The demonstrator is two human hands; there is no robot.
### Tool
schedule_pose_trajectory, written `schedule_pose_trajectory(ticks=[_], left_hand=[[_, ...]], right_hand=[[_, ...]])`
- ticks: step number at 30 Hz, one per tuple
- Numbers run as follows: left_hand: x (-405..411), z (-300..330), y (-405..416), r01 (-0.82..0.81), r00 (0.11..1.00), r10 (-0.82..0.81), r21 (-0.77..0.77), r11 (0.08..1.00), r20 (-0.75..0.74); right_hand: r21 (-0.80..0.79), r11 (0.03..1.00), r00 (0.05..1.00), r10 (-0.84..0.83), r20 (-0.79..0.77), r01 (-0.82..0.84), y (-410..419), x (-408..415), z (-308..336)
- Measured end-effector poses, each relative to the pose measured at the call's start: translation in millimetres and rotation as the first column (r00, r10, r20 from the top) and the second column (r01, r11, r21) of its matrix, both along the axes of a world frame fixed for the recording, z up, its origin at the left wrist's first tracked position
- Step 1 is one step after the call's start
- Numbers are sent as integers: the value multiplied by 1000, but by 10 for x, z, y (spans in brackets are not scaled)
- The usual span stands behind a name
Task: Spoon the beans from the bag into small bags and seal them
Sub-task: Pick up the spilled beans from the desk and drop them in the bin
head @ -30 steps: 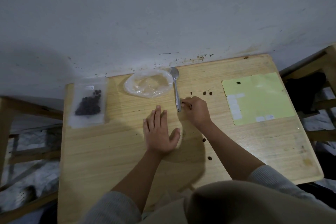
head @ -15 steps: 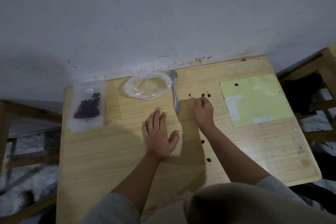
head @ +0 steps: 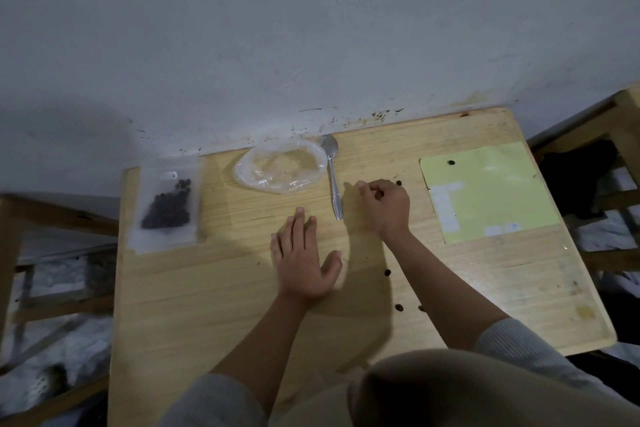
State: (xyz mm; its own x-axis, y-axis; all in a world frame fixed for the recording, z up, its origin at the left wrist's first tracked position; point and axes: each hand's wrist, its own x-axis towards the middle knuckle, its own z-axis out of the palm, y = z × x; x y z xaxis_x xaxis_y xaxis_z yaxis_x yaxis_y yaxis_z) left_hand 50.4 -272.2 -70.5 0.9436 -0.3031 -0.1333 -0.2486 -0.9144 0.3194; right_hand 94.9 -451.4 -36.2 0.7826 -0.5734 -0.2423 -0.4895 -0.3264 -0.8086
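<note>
Small bag [head: 166,202] of beans, white label [head: 170,175] illegible; spoon [head: 334,180] nearby.

Person wears a pale grey ribbed knit top; left sleeve [head: 221,402] and right sleeve [head: 519,347] pushed up past mid-forearm. Left hand [head: 301,263] and right hand [head: 384,204] bare, no rings, no watch
</note>
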Motion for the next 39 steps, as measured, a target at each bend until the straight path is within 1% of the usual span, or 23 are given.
schedule_pose_trajectory(ticks=[3, 8, 15, 18, 21, 24, 27, 35, 37, 39], left_hand=[[2, 9, -7, -5, 1000, 5, -6, 1000, 2], [-3, 20, -13, -15, 1000, 15, -18, 1000, -9], [4, 7, -8, -11, 1000, 11, -25, 1000, -16], [3, 16, -12, -10, 1000, 9, -25, 1000, -16], [2, 12, -11, -8, 1000, 7, -15, 1000, -16], [0, 6, -6, 2, 1000, -2, -7, 1000, -16], [3, 7, -4, 11, 1000, -11, 6, 1000, -7], [-4, 19, -9, 14, 1000, -14, 3, 1000, 8], [1, 15, -12, 17, 1000, -18, 7, 1000, 7], [0, 13, -12, 10, 1000, -10, 8, 1000, 8]], right_hand=[[-111, 993, 999, 38, 8, -37, -6, 39, -4], [-170, 979, 992, 95, -84, -109, 5, 113, -68], [-263, 944, 974, 160, -162, -199, -4, 184, -66], [-256, 943, 970, 175, -170, -215, -29, 182, -43], [-191, 971, 989, 128, -79, -141, -49, 132, -7], [-81, 995, 998, 58, 14, -56, -46, 56, 44], [8, 1000, 998, -1, 61, 0, -49, -13, 71], [204, 971, 990, -137, 38, 127, -79, -136, 49], [271, 950, 985, -170, 27, 157, -122, -154, 29], [372, 904, 973, -231, 7, 212, -165, -159, 36]])
